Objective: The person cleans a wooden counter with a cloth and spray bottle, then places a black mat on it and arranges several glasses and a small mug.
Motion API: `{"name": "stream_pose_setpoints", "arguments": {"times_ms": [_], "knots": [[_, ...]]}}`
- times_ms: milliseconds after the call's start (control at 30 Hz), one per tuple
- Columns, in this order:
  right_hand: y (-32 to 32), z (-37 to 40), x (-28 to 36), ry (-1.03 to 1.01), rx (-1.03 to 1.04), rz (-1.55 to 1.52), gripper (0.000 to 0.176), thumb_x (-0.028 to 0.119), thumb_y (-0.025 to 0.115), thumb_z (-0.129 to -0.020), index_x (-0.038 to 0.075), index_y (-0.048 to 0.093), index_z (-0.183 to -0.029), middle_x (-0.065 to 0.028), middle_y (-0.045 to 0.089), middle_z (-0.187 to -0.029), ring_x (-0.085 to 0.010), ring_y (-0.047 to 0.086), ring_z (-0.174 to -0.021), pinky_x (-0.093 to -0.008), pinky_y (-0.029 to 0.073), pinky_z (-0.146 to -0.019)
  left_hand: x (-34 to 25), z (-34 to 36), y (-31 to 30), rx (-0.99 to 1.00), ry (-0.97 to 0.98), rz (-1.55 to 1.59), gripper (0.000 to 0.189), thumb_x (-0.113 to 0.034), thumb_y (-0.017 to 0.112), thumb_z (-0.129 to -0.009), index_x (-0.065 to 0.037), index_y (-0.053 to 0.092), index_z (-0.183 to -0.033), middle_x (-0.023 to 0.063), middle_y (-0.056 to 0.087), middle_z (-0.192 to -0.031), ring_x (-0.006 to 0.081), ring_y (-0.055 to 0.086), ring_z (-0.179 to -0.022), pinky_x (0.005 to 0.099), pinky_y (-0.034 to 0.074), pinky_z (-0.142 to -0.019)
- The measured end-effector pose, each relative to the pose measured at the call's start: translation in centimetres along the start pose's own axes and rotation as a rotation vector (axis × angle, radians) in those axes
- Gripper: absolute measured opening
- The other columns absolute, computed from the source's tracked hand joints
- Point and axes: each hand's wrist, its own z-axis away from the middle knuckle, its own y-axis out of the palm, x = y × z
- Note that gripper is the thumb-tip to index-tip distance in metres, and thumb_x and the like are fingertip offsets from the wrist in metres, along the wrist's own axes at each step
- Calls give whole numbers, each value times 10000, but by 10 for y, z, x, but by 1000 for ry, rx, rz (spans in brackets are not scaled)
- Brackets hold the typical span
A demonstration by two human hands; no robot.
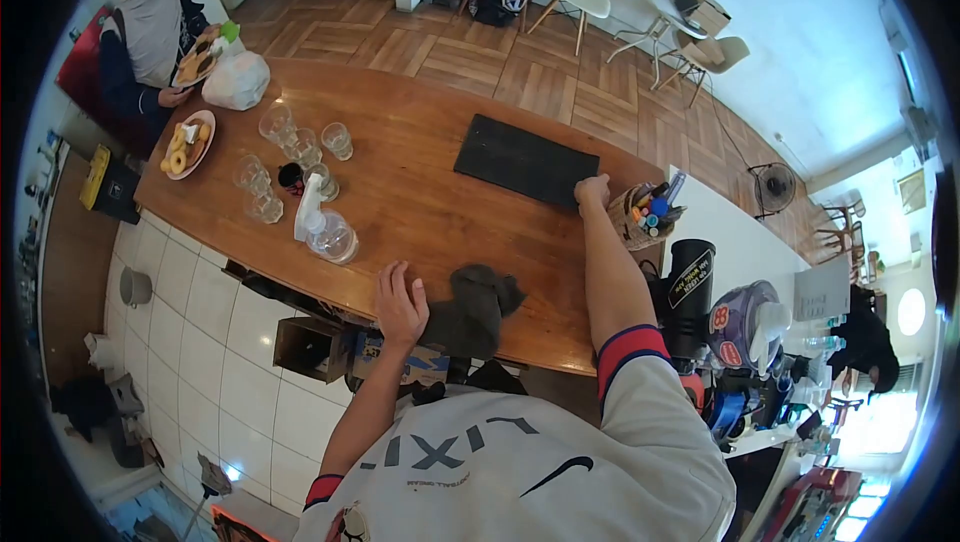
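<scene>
A black rectangular mat lies on the wooden table, and my right hand is closed on its right corner. My left hand rests at the table's near edge, fingers stretched out, with nothing in it. Just right of that hand a dark grey cloth lies crumpled, partly hanging over the edge. A clear spray bottle with a white head stands left of my left hand. Several drinking glasses stand farther left on the table.
At the far left are a plate of food, a white plastic bag and a person holding another plate. On the right stand a basket of pens and a black cup. Another person is at the far right.
</scene>
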Motion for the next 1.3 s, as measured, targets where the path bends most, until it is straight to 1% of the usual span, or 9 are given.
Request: {"name": "stream_pose_setpoints", "arguments": {"times_ms": [67,167,233,467,533,667,733,1167,1300], "knots": [[-1,5,0,10,-21,-38,493,154,557,-937,44,368,-1379,-204,599,-1232,-358,592,-1147,-442,505,-915,-1,0,0,10,-10,7,349,-219,521,-946,43,543,-1175,245,539,-1178,419,519,-1094,483,429,-955],[-13,28,3,74,56,-249,466,157,551,-946,49,374,-1363,-196,604,-1199,-346,603,-1099,-460,506,-880,-2,0,-1,10,-10,12,354,-224,515,-950,48,543,-1175,247,540,-1172,421,517,-1098,482,429,-955],[3,14,-7,-64,-88,-25,355,214,385,-1011,26,436,-1307,-220,639,-1156,-355,625,-1059,-458,488,-890,-1,-1,-2,9,-6,0,356,-227,513,-952,48,544,-1175,247,541,-1170,421,516,-1100,482,430,-955],[8,30,-12,-191,-170,38,262,192,465,-993,16,469,-1188,-238,627,-1121,-377,622,-1039,-472,489,-879,1,0,0,6,6,-7,361,-244,512,-951,39,550,-1172,241,543,-1179,417,518,-1106,483,429,-957],[15,28,-17,-265,-311,58,230,165,507,-978,17,474,-1151,-240,611,-1125,-380,617,-1023,-474,487,-873,0,0,-1,15,3,-10,358,-243,512,-951,37,551,-1170,239,543,-1180,416,518,-1106,484,429,-956],[17,23,-24,-357,-353,40,228,139,524,-971,6,474,-1149,-230,604,-1108,-386,611,-1000,-469,482,-869,1,-1,0,15,12,-3,353,-239,516,-947,32,549,-1172,236,540,-1181,418,518,-1100,485,429,-952],[22,16,-26,-510,-448,-54,264,110,536,-956,-28,474,-1172,-263,605,-1067,-434,613,-978,-491,496,-829,3,0,2,17,14,-7,352,-236,518,-945,31,547,-1173,235,539,-1182,419,518,-1099,485,429,-952],[21,19,-25,-478,-427,4,265,124,513,-974,-8,476,-1200,-252,590,-1088,-428,616,-964,-487,499,-820,0,-2,-1,25,-6,-35,352,-227,529,-935,28,548,-1176,229,540,-1184,411,514,-1112,484,421,-972],[19,21,-24,-449,-430,-14,217,96,477,-986,-7,488,-1176,-236,587,-1063,-402,624,-931,-477,500,-799,2,-2,0,23,-6,-23,355,-229,532,-934,29,548,-1178,229,541,-1183,413,515,-1110,485,421,-973]]}}
